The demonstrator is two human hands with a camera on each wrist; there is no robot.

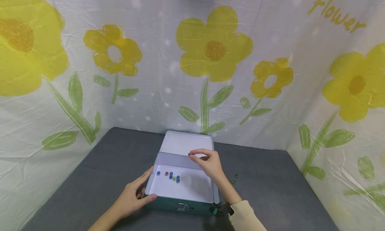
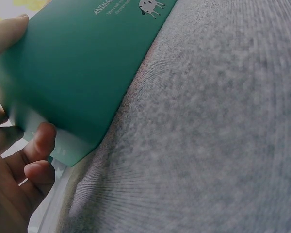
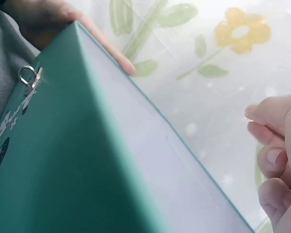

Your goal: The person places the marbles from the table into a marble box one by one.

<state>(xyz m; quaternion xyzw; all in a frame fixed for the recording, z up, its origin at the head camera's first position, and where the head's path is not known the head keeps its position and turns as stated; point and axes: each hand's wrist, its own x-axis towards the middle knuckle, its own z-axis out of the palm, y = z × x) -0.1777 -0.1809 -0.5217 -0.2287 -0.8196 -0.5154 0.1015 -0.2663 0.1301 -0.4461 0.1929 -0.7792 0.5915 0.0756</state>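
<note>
A green metal box [image 1: 180, 206] with a white inside stands on the table, its lid [image 1: 187, 141] folded back. My left hand [image 1: 130, 195] grips the box's front left corner, thumb on the front rim and fingers along the side. Several small round bead-like pieces [image 1: 170, 177], blue, red and yellow-green, lie in the left half of the white interior [image 1: 195, 187]. Above the back of the box, my right hand [image 1: 210, 162] pinches a small reddish piece [image 1: 189, 154] between thumb and index finger. In the right wrist view that piece is mostly hidden by the fingertips.
Small dark and green round pieces [image 1: 233, 182] lie on the grey table cloth [image 1: 270, 191] right of the box. A metal clasp [image 1: 181, 207] sits on the box front. Behind the table hangs a white curtain [image 1: 156, 100] with yellow flowers.
</note>
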